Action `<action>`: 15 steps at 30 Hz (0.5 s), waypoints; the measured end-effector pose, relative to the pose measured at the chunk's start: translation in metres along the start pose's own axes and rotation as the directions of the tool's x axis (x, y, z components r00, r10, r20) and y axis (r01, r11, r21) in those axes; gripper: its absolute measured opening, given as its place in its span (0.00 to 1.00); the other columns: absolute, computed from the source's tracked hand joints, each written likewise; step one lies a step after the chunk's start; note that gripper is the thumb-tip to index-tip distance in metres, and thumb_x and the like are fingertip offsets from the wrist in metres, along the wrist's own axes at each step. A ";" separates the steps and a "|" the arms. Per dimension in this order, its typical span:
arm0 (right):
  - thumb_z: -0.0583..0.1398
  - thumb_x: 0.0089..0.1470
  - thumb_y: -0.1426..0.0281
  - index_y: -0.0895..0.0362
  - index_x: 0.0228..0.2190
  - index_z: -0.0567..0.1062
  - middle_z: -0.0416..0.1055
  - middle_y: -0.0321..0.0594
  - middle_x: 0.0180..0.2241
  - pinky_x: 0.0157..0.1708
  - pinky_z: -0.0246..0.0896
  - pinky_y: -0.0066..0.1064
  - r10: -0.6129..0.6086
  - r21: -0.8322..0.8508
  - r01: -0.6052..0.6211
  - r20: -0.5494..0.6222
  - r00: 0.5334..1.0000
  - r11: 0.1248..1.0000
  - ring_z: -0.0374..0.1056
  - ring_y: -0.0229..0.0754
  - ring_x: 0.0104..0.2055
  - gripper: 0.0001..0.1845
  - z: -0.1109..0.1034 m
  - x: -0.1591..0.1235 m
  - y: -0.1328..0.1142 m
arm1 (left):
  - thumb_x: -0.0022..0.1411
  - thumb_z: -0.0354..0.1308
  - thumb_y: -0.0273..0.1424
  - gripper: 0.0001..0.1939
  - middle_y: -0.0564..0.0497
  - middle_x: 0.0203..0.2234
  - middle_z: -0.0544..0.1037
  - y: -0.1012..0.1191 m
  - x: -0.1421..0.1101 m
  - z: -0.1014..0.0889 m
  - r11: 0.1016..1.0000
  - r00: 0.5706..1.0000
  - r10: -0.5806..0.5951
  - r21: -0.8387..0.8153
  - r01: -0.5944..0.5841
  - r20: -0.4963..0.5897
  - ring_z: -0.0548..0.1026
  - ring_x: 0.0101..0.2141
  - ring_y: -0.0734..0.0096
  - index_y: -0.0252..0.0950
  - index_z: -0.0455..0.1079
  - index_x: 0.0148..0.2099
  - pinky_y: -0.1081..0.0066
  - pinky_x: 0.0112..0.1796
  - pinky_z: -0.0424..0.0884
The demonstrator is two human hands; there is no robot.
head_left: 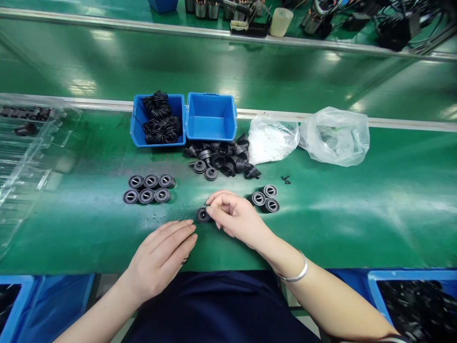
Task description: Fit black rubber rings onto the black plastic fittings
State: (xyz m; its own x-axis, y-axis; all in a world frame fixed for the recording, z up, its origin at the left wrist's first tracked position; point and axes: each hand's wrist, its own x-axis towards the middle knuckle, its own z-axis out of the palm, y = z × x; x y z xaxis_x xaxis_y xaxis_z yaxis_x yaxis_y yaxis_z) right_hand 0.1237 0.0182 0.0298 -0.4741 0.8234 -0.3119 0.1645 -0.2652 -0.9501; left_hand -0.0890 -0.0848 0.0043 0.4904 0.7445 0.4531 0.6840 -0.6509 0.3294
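Observation:
A black round plastic part [203,215] stands on the green work surface between my hands, a small pale spot in its middle. My right hand [237,214] has thumb and fingers drawn together at its right rim. My left hand [162,252] lies just left of it, palm down, fingers stretched out. Something small and black [184,260] shows at the lower edge of that hand; I cannot tell what it is. Right of my right hand stand three black round parts with pale slots [271,205]. Several similar parts [146,195] form two rows on the left.
Loose black plastic fittings [228,159] are heaped before two blue bins, one with black cord bundles [162,128], the other an open bin [211,116]. Clear bags [273,138] sit to their right, near tiny black pieces [286,179]. Transparent trays [24,162] stand far left.

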 end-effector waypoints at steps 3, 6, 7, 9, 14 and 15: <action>0.63 0.55 0.64 0.59 0.24 0.69 0.68 0.41 0.42 0.13 0.50 0.21 -0.021 -0.014 0.021 0.005 1.000 1.000 0.58 0.24 0.19 0.13 0.000 0.001 0.003 | 0.62 0.57 0.16 0.21 0.35 0.55 0.75 -0.001 0.000 0.000 0.997 0.997 0.069 0.017 -0.070 0.043 0.69 0.60 0.50 0.27 0.70 0.57 0.51 0.58 0.69; 0.63 0.55 0.65 0.58 0.24 0.69 0.68 0.41 0.43 0.14 0.51 0.21 -0.038 -0.026 0.038 0.008 0.999 0.999 0.58 0.24 0.20 0.13 0.000 0.001 0.004 | 0.62 0.54 0.16 0.20 0.33 0.57 0.73 0.000 0.003 -0.002 0.992 0.990 0.115 0.037 -0.119 0.082 0.66 0.62 0.48 0.24 0.71 0.56 0.50 0.60 0.66; 0.63 0.55 0.66 0.58 0.24 0.69 0.68 0.41 0.43 0.14 0.51 0.21 -0.041 -0.026 0.041 0.008 0.999 0.999 0.58 0.24 0.20 0.12 0.000 0.001 0.005 | 0.63 0.53 0.16 0.19 0.33 0.57 0.73 0.000 0.004 -0.002 0.991 0.989 0.120 0.044 -0.124 0.086 0.66 0.62 0.48 0.24 0.71 0.56 0.50 0.60 0.66; 0.63 0.55 0.66 0.59 0.25 0.69 0.68 0.41 0.43 0.14 0.51 0.21 -0.045 -0.023 0.045 0.010 0.999 0.999 0.58 0.24 0.20 0.12 0.000 0.001 0.005 | 0.63 0.52 0.16 0.19 0.33 0.57 0.73 0.000 0.006 -0.003 0.990 0.989 0.122 0.057 -0.127 0.087 0.66 0.62 0.49 0.24 0.71 0.55 0.50 0.60 0.65; 0.63 0.55 0.67 0.59 0.24 0.69 0.68 0.41 0.42 0.15 0.52 0.22 -0.047 -0.038 0.047 0.005 0.999 0.998 0.57 0.24 0.19 0.12 0.000 0.001 0.002 | 0.64 0.52 0.16 0.17 0.32 0.56 0.73 0.001 0.009 -0.003 0.987 0.988 0.129 0.080 -0.136 0.088 0.65 0.62 0.48 0.24 0.72 0.54 0.51 0.60 0.65; 0.63 0.55 0.67 0.59 0.24 0.69 0.68 0.41 0.42 0.15 0.52 0.22 -0.045 -0.041 0.045 0.003 0.999 0.998 0.57 0.24 0.19 0.12 0.000 0.000 0.002 | 0.64 0.52 0.16 0.17 0.31 0.56 0.73 0.001 0.009 -0.003 0.987 0.987 0.131 0.082 -0.138 0.089 0.65 0.62 0.47 0.23 0.72 0.54 0.51 0.60 0.65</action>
State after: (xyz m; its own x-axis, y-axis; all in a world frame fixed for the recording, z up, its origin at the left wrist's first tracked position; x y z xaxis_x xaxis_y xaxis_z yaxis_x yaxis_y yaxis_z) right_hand 0.1241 0.0181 0.0280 -0.4841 0.8328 -0.2687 0.1781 -0.2069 -0.9620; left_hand -0.0852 -0.0792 0.0109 0.6216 0.6632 0.4169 0.6517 -0.7331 0.1944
